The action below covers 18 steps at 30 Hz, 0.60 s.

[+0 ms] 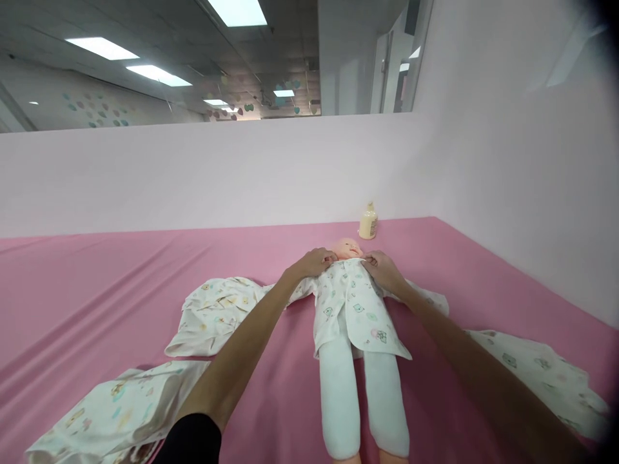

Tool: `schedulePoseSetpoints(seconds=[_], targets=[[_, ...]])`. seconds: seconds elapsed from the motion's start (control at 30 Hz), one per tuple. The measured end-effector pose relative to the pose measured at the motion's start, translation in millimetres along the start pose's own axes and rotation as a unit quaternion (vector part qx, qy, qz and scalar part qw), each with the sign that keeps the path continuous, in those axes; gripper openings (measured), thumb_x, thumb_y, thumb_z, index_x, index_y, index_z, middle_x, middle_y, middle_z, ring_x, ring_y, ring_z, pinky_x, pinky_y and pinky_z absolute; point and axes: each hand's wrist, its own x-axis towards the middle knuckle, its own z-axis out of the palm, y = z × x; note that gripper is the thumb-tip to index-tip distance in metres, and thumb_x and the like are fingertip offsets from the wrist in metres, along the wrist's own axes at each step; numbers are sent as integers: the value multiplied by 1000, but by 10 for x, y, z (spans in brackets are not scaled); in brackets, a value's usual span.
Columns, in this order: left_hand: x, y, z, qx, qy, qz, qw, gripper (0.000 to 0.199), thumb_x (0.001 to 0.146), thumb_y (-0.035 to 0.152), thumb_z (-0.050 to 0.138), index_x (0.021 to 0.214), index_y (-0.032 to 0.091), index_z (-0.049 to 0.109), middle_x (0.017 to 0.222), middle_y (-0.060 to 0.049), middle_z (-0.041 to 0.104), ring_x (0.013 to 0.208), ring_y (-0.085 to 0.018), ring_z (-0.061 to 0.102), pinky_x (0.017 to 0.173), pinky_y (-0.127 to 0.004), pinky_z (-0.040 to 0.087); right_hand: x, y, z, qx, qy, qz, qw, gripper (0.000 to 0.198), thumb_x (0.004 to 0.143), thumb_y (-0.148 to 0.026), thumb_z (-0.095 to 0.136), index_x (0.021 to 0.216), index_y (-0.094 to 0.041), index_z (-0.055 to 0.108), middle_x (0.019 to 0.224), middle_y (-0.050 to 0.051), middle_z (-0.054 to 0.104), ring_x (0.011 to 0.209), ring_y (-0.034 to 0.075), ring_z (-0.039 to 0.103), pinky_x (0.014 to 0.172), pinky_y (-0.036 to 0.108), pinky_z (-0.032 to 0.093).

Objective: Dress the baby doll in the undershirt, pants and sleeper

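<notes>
A baby doll (348, 248) lies on its back, its head pointing away from me and its feet towards me. It wears a white printed baby shirt (358, 303) with its front panels lapped over the chest, and white legs or leggings (339, 396) show below the hem. At the neckline, my left hand (316, 261) is closed with its fingertips on the left edge of the shirt's collar. My right hand (382, 267) pinches the collar's right edge. Both forearms reach along either side of the doll. The sleeves spread outward, the right one partly behind my forearm.
A pink sheet (271, 386) covers the surface, with pale walls (203, 174) behind and right. A cream pump bottle (368, 222) stands beyond the doll's head. Printed baby clothes lie at left, one crumpled (217, 316) and one folded (116, 412); another garment (541, 374) is at right.
</notes>
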Motion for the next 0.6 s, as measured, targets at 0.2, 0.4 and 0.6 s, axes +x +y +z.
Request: schedulePoseSetpoints(seconds=[0.2,0.4,0.6], targets=[[78,66,-31,180,-42,19,983,31,95,19,38,112,24,63,110,-6,67,104,-26,58,87,-37,44,75,-11,27,-77,1,-79,994,18,91,-28,52,94,-18,66,99,9,65,99,25,57,91,39,45],[41,54,38,226,37,-8,973,27,99,21,35,113,21,59,113,-8,67,105,-24,58,87,-37,43,92,15,-20,-137,-3,-111,984,15,91,-23,50,94,-18,64,101,11,66,100,26,57,94,40,44],[-35,63,183,170,80,-70,980,28,101,21,32,115,20,55,112,-6,67,102,-23,59,82,-35,44,36,-1,-186,-90,-73,-29,993,13,91,-26,53,95,-19,64,101,7,70,91,20,62,80,32,47]])
